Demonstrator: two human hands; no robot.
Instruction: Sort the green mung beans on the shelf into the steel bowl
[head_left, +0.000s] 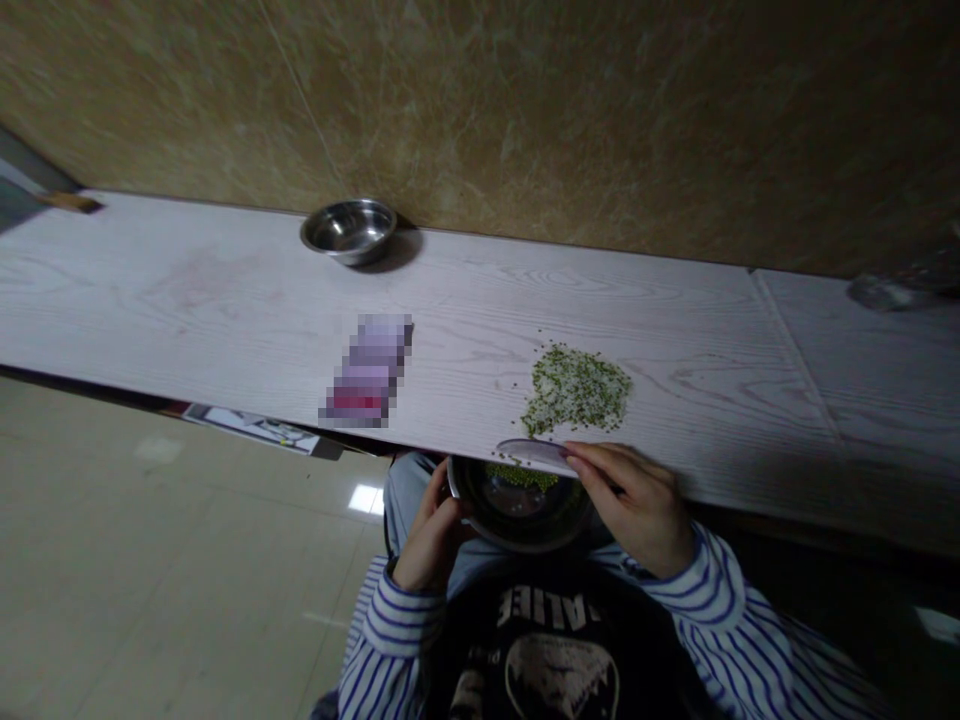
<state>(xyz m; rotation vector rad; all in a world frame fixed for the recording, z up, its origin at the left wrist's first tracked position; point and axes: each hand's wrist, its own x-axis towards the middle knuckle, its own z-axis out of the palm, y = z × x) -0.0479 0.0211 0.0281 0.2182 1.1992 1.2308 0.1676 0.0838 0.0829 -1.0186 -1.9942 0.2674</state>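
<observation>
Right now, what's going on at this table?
A person sits at the table, left hand holding a metal bowl just below the edge. The fingers of the right hand grip a thin flat piece at that edge, over the bowl. Green grains lie in the bowl, while a loose patch of mixed green and white grains is spread on the tabletop. Another metal bowl stands near the wall.

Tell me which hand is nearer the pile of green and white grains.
Right. The right hand is close in front of the grain pile; the left hand is farther off, lower left, holding the lower bowl.
</observation>
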